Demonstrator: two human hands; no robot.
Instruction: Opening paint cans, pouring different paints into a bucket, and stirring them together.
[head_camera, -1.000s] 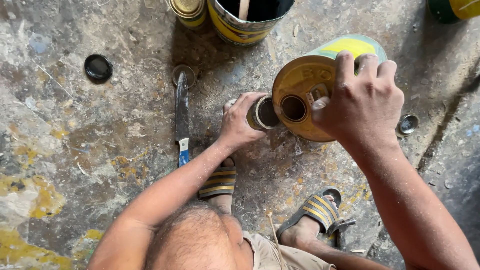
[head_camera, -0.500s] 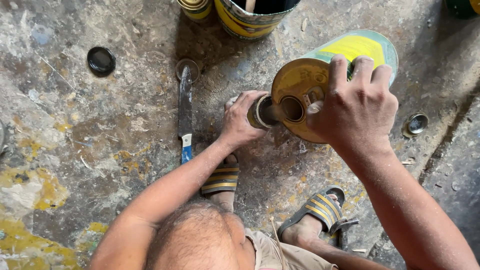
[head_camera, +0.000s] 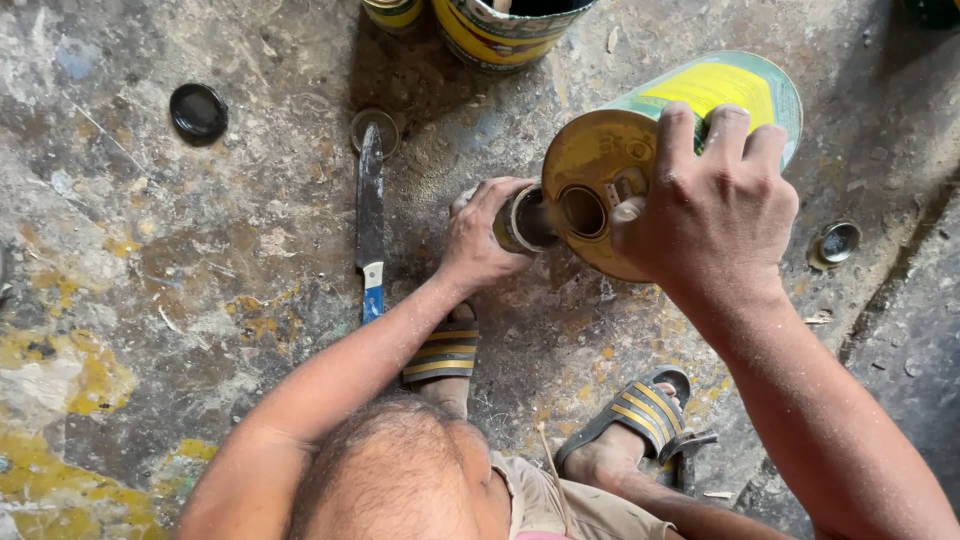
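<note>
Right hand (head_camera: 715, 215) clenched on big yellow can (head_camera: 640, 160), tipped further than a second ago, spout now at small tin (head_camera: 525, 220); left hand (head_camera: 480, 235) grasping tin on floor (head_camera: 150, 300); pour looks underway; knife (head_camera: 370, 220) beside

Soft, even daylight fills the scene; the floor (head_camera: 180, 300) reads bright and clear, with no harsh glare. The darkest patch lies just below the bucket (head_camera: 505, 25), where a broad shadow spreads over the floor toward the knife (head_camera: 370, 215). Beside the bucket's shadow, the tilted can (head_camera: 640, 150) carries a mild sheen on its yellow end, and its round opening is dark inside. The hands (head_camera: 710, 210) by the can are evenly lit, skin detail sharp. Farthest from the bucket, at the bottom edge, the person's head is close to the lens and slightly soft. Focus is crisp on the floor's grit and paint stains. Little edge distortion shows.
</note>
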